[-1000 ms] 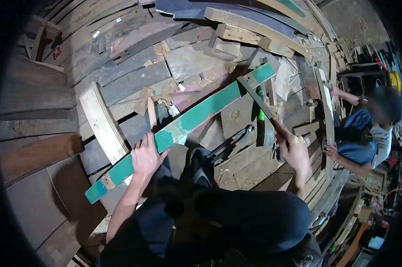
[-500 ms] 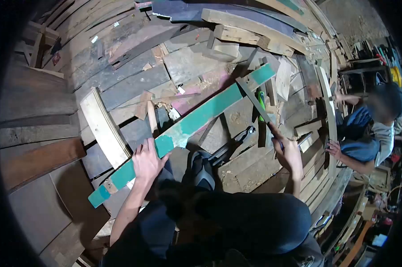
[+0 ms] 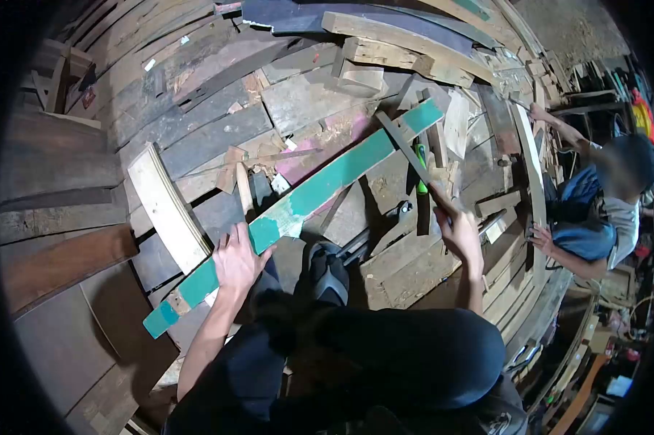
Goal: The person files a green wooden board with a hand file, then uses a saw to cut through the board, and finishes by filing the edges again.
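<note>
A long board with worn green paint [image 3: 348, 165] lies slanted across my front, from lower left to upper right. My left hand [image 3: 235, 262] presses on its lower part, fingers wrapped over the edge. Closed around a wooden handle, my right hand [image 3: 461, 233] holds a long flat file [image 3: 403, 143]. The file's dark metal blade crosses the board near its upper right end, where a strip of bare wood shows. Beside the blade, just below the board, lies a tool with a bright green handle [image 3: 421, 174]. A pale wooden handle [image 3: 243, 190] sticks out above my left hand.
A curved cream-coloured piece [image 3: 166, 210] lies left of the board. Timber offcuts [image 3: 406, 61] are piled at the back. Dark pliers-like tools [image 3: 374, 232] lie near my foot [image 3: 330, 275]. At right, another person [image 3: 595, 188] holds a long pale plank [image 3: 531, 167].
My right hand and the file have moved forward and slightly left across the board. My left hand stays in place. The other person's far arm has shifted upward along their plank.
</note>
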Motion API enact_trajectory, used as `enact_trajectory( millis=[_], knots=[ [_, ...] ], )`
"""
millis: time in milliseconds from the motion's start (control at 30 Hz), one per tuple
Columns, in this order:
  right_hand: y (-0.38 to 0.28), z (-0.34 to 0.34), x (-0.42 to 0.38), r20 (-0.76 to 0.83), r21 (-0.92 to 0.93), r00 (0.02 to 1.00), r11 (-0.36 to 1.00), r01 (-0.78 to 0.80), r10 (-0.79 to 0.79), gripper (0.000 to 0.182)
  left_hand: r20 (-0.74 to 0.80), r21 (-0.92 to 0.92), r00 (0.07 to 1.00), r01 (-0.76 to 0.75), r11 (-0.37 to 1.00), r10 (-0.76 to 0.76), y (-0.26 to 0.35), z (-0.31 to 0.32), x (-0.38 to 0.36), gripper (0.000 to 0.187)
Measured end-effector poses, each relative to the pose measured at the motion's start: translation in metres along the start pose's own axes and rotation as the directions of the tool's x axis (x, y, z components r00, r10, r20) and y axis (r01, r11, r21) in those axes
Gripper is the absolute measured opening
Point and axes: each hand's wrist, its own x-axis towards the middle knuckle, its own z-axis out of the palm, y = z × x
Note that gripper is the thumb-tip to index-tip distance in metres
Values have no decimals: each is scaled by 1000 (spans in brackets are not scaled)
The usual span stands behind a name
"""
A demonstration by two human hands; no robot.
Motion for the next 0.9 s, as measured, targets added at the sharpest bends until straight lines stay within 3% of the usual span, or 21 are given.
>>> enact_trajectory(
  millis=[33, 100, 133, 233, 300, 467, 500, 600, 733, 800, 900],
  knots=[
    [4, -7, -15, 49, 1, 998, 999, -39, 39, 59, 5, -6, 1000, 2, 1000, -2, 2, 0, -1, 66],
    [8, -2, -30, -71, -11, 994, 997, 83, -83, 55, -7, -10, 1000, 5, 1000, -5, 4, 0, -1, 65],
    [9, 0, -29, -41, 3, 999, 999, 34, -33, 54, -20, -18, 1000, 12, 1000, -13, 5, 1, -1, 64],
    [3, 17, 10, -45, 151, 997, 986, 73, -67, 52, -38, -27, 999, 20, 999, -21, 3, 0, -1, 63],
    [6, 41, 50, -172, 81, 957, 964, 251, -235, 50, -30, -30, 999, 32, 999, -33, 5, -1, -1, 63],
    [-4, 28, 35, -117, 79, 975, 977, 200, -190, 48, 31, -12, 999, 22, 1000, -21, 0, 1, -2, 64],
    [-10, 17, 16, -8, 126, 1000, 992, 21, -20, 48, 30, 21, 999, 17, 1000, -17, -1, 3, -2, 64],
    [24, 29, -35, -130, 79, 986, 990, 119, -108, 53, 39, -4, 999, 21, 1000, -21, 0, 0, -4, 65],
    [13, 25, -32, -114, 123, 980, 977, 175, -161, 57, -21, -9, 1000, 11, 1000, -12, 6, -2, -1, 64],
    [2, 37, 5, -28, 52, 999, 998, 46, -45, 56, -61, -1, 998, -3, 1000, 3, 5, -2, -2, 64],
    [-10, 56, 55, -184, 159, 953, 950, 270, -240, 53, -8, -5, 999, 31, 999, -31, 4, -1, 0, 64]
  ],
)
